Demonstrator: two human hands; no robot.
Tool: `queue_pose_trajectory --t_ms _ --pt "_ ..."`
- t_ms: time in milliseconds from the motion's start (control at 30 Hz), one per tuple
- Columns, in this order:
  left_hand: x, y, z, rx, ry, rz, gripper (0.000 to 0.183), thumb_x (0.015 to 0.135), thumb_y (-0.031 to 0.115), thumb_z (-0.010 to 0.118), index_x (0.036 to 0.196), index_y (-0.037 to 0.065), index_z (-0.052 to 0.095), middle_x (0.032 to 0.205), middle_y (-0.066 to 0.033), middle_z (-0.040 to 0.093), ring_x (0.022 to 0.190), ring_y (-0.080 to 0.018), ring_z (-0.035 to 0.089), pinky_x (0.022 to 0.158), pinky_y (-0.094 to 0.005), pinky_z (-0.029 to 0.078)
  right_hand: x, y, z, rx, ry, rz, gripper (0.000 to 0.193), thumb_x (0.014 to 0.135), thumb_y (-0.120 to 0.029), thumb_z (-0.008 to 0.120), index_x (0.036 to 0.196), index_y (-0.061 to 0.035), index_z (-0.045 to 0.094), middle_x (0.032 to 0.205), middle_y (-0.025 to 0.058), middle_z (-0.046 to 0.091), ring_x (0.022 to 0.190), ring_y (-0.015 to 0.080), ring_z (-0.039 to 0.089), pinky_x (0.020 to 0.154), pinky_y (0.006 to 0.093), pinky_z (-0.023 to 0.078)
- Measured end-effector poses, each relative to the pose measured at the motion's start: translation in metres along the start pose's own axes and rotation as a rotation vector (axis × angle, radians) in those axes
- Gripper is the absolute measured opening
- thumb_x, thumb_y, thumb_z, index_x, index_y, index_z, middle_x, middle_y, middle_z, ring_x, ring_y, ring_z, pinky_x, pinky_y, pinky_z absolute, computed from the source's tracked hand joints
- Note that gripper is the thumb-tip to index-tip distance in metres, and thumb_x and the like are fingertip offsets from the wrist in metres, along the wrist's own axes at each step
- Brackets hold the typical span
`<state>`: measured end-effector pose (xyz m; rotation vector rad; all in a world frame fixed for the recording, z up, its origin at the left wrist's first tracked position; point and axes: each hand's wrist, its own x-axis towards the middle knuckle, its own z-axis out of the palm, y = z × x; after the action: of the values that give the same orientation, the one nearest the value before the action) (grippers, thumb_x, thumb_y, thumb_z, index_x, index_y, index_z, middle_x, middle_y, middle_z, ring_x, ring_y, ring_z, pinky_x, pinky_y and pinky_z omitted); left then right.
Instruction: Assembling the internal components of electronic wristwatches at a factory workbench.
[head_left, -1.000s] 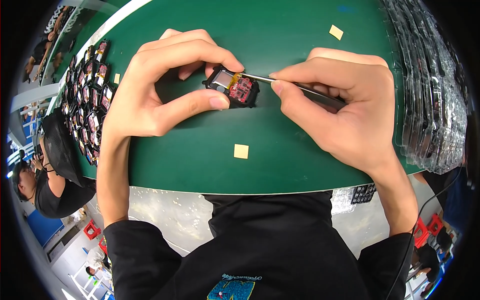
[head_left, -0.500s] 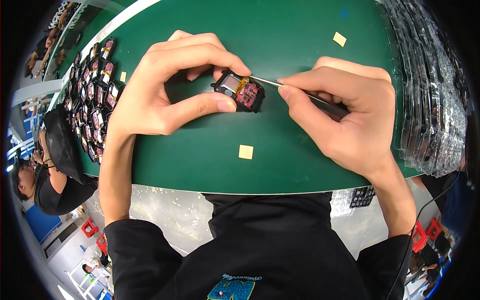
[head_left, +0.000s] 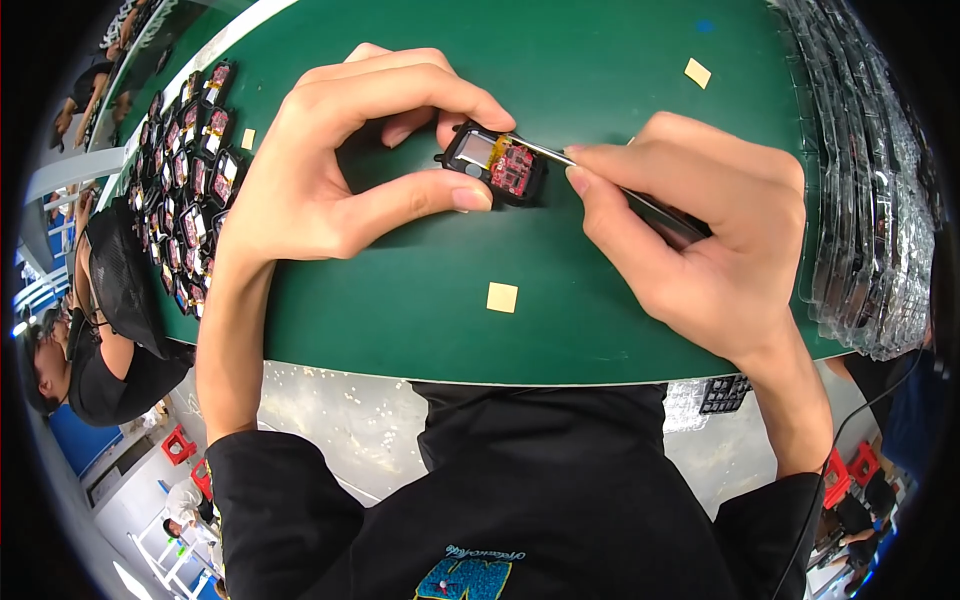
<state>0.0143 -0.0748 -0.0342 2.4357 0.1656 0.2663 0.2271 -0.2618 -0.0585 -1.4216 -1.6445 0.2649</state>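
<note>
My left hand (head_left: 335,165) is closed on the rim of a small black electronic housing (head_left: 514,170), with thumb below and index finger above. Inside the housing show a red circuit board, a silver-grey block and a strip of yellow film. Pinched in my right hand (head_left: 705,230) is a pair of slim metal tweezers (head_left: 548,153), dark towards the back. Their tip reaches the housing's upper edge by the yellow film, close to my left index fingertip. Whether the tip grips anything is too small to tell.
Many similar open housings (head_left: 190,170) cover the green table's (head_left: 400,320) left side. Clear plastic trays (head_left: 865,200) are stacked at the right edge. Pale yellow paper squares (head_left: 502,298) lie on the table. At far left sits another person (head_left: 120,370) in black.
Both hands, the housing and the tweezers have shifted slightly right in the picture, and the housing slightly up. The tweezers' tip stays at the housing's upper edge.
</note>
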Motion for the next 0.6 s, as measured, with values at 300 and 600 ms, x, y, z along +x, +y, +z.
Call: queue_pose_trajectory --t_ms 300,600 --pt "0.0012 0.0002 0.0024 0.002 0.005 0.041 0.058 0.067 0.021 0.097 0.118 0.001 0.080 0.088 -0.0033 0.067 0.075 -0.0159 0.047 0.085 -0.0334 0.040 -0.0035 -0.0005 -0.0029 -0.015 0.021 -0.010 0.013 0.083 0.009 0.083 0.095 0.0023 0.084 0.064 0.0044 0.063 0.052 0.0091 0.054 0.049 0.0264 0.036" --pt "0.0018 0.0057 0.0088 0.071 0.087 0.042 0.056 0.067 0.014 0.097 0.120 0.004 0.080 0.082 0.0005 0.064 0.072 -0.0155 0.048 0.078 -0.0323 0.041 0.0058 0.0008 -0.0065 0.005 0.174 0.066 0.003 0.083 0.001 0.081 0.086 0.0019 0.080 0.065 0.0080 0.067 0.052 0.0144 0.060 0.049 0.0301 0.042"
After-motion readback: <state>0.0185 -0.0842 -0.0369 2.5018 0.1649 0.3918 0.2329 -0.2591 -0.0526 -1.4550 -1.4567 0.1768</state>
